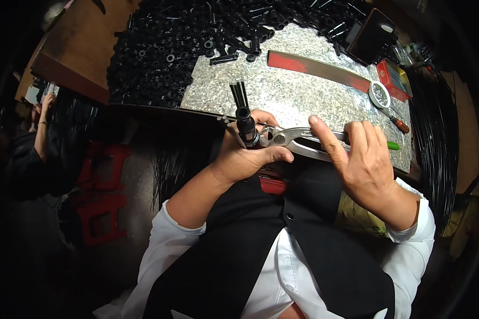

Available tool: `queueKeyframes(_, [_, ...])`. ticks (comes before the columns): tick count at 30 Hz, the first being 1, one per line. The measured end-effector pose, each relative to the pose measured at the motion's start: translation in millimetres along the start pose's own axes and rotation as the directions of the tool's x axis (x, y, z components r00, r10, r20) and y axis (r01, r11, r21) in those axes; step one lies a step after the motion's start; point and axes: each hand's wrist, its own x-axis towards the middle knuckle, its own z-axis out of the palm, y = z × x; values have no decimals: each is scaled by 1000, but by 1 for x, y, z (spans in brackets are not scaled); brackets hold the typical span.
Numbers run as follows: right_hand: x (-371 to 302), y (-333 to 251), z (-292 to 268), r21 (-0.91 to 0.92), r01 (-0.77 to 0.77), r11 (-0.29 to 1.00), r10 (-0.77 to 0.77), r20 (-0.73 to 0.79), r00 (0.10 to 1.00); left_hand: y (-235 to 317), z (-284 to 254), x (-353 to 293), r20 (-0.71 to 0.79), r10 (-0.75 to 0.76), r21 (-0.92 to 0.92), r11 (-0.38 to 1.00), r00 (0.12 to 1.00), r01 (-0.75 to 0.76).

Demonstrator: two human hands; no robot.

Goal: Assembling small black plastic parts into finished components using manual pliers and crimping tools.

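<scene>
My left hand (pixel 238 161) is wrapped round a black tubular fitting (pixel 245 126), held upright just off the table's near edge. Several thin black rods (pixel 238 94) stick up out of its top. In my right hand (pixel 363 162) is a pair of metal pliers (pixel 298 135), its handles lying under the fingers and its jaws pointing left. The jaws meet the fitting's side near my left fingers; whether they grip it cannot be made out. A green tip (pixel 393 145) shows beyond my right fingers.
A large heap of black plastic parts (pixel 159 58) covers the table's (pixel 218 87) far left. Further right lie a red-and-grey metal strip (pixel 316 70), a white round dish (pixel 379 94), a screwdriver (pixel 400 125) and a red box (pixel 394 80). Red stools (pixel 98 194) and another person's arm (pixel 42 130) are at left.
</scene>
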Motion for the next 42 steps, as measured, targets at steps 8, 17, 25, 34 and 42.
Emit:
queueKeyframes(8, [-4,-4,7,187,-67,980,55,66,996,-7,-2,-1,-7,4,47,999,1000,-4])
queueKeyframes(17, [-8,-4,17,303,-102,948,103,14,995,1,-2,2,8,64,-180,982,998,-61])
queueKeyframes(25, [-13,5,15,285,-133,949,148,-32,988,-1,-14,-3,75,-12,-179,984,997,26])
queueKeyframes(34, [-19,5,3,301,-83,950,87,0,996,13,1,-1,140,-65,-228,969,988,96])
queueKeyframes(42, [-24,-1,-2,333,-55,941,41,48,998,14,2,-8,151,-94,-93,990,984,109])
